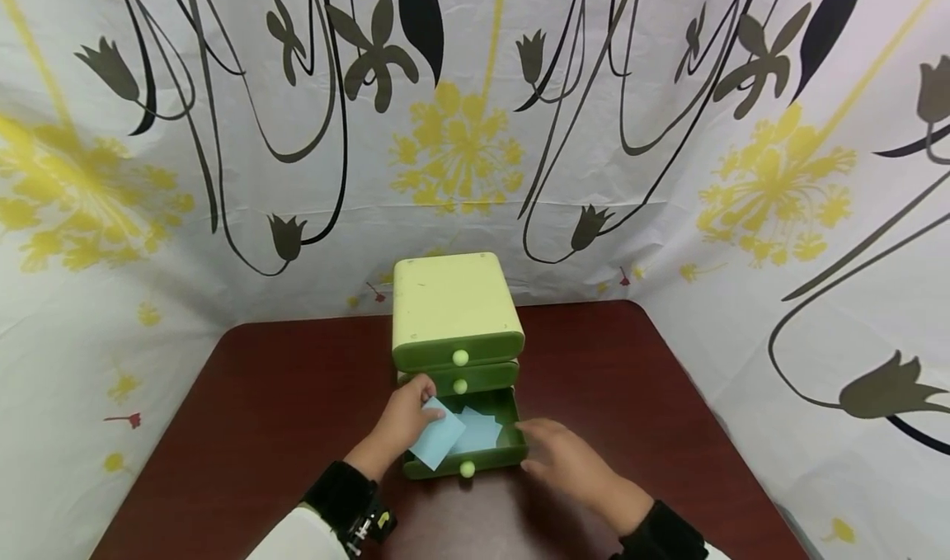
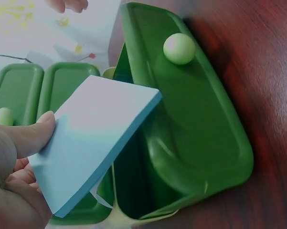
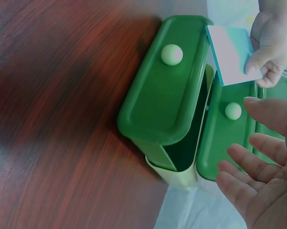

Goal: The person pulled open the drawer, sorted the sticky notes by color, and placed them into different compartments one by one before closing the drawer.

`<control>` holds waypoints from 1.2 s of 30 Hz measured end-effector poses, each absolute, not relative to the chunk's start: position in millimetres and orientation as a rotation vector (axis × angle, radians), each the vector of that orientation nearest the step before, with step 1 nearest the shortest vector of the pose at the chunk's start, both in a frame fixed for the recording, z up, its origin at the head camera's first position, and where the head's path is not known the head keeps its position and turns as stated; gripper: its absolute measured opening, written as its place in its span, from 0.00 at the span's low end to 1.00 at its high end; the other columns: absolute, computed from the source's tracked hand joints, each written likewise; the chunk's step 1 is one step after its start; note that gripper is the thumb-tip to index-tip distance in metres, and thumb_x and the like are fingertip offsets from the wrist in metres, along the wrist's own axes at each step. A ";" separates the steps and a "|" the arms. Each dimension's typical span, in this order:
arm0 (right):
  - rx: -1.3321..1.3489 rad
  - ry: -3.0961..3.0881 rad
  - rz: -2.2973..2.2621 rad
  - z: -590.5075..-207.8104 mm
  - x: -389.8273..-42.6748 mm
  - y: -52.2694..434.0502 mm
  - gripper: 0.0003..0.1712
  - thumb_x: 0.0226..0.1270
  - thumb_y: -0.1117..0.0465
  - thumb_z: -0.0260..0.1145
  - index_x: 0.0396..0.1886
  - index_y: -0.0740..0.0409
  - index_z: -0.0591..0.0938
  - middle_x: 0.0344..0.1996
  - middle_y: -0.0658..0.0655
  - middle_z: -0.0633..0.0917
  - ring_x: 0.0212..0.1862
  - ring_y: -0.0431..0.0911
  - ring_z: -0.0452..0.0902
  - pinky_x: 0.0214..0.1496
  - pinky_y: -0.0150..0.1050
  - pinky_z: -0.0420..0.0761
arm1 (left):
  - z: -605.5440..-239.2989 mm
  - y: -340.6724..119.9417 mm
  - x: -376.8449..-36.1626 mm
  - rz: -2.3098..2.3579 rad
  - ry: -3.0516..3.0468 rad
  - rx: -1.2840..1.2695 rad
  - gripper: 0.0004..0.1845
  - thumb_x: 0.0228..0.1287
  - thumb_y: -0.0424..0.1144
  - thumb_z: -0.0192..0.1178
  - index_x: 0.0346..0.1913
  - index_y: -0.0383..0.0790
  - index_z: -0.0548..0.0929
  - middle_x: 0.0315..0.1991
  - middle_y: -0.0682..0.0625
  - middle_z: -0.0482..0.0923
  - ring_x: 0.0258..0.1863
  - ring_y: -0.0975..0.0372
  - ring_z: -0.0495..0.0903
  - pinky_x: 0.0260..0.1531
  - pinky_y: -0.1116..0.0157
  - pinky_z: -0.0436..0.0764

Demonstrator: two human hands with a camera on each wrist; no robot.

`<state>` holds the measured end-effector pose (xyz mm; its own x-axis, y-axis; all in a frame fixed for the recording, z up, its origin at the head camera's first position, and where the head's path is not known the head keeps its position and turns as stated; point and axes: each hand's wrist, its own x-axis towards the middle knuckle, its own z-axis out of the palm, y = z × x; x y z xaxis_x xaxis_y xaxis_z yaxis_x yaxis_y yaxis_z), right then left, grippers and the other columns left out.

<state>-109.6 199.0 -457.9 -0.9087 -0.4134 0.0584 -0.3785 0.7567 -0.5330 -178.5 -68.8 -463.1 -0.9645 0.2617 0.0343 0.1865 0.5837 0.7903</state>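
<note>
— Sticky notes (image 1: 438, 442): where was that blue pad at this moment?

— Pinched in the left hand (image 1: 401, 428), thumb on the top face and fingers curled under one corner, tilted over the open bottom drawer (image 1: 505, 454) of the small green chest (image 1: 454, 312).

— How would it handle?

— My guess was light and slightly bendy, a stack of paper that could fan or slip if gripped loosely; an edge or corner pinch suited it best.

— Anything in the drawer already?

— Another pale blue sheet or pad (image 1: 478, 430) lay inside. The two upper drawers were closed, so their contents could not be seen.

— And the right hand (image 1: 571, 461)?

— It held nothing, fingers relaxed and spread, just beside the drawer's right end on the dark red table (image 1: 260, 395).
</note>
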 end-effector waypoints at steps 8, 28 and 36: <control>-0.637 2.886 -0.887 -457.8 -110.1 207.7 0.30 0.61 0.61 0.70 0.62 0.65 0.75 0.57 0.62 0.78 0.61 0.58 0.72 0.58 0.56 0.74 | -465.8 -56.3 -181.0 1.385 2.685 0.343 0.11 0.62 0.31 0.64 0.42 0.35 0.72 0.37 0.44 0.73 0.32 0.56 0.73 0.26 0.64 0.75; -0.602 2.906 -0.885 -462.2 -109.9 214.8 0.30 0.60 0.63 0.70 0.62 0.66 0.75 0.57 0.63 0.78 0.61 0.58 0.72 0.59 0.55 0.74 | -483.3 -31.3 -184.4 1.736 2.640 0.114 0.10 0.64 0.31 0.62 0.41 0.35 0.70 0.35 0.44 0.70 0.26 0.58 0.69 0.24 0.63 0.70; -0.582 2.885 -0.889 -463.1 -109.3 217.7 0.30 0.61 0.63 0.70 0.62 0.65 0.74 0.57 0.63 0.78 0.61 0.58 0.72 0.58 0.56 0.74 | -488.8 -24.5 -181.5 1.768 2.637 0.109 0.11 0.64 0.29 0.62 0.40 0.34 0.69 0.34 0.44 0.68 0.26 0.58 0.65 0.26 0.63 0.67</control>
<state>-109.3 217.7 -463.1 -0.9261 -0.3744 0.0469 -0.3359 0.7614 -0.5545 -181.5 -24.5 -488.8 -0.9970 0.0370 0.0675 0.0766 0.3784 0.9225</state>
